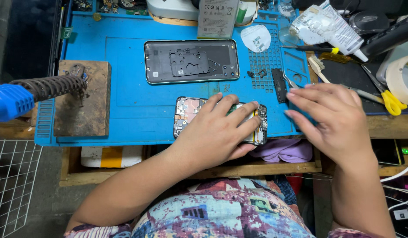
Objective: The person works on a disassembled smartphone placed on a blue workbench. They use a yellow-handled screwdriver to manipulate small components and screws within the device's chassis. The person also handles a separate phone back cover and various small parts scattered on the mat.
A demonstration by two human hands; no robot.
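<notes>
Pressing one opened phone (186,112), left-handed (217,132)

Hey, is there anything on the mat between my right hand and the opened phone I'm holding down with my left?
Nothing visible. The left hand lies flat on the opened phone, and the right hand hovers just to its right. Only bare blue mat shows between them; the tweezers lie farther back.

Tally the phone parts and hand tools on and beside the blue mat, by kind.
Opened phone under left hand: 1
Back cover: 1
Battery: 1
Brush: 1
Scissors: 1
Tweezers near right hand: 1
Total: 6
</notes>
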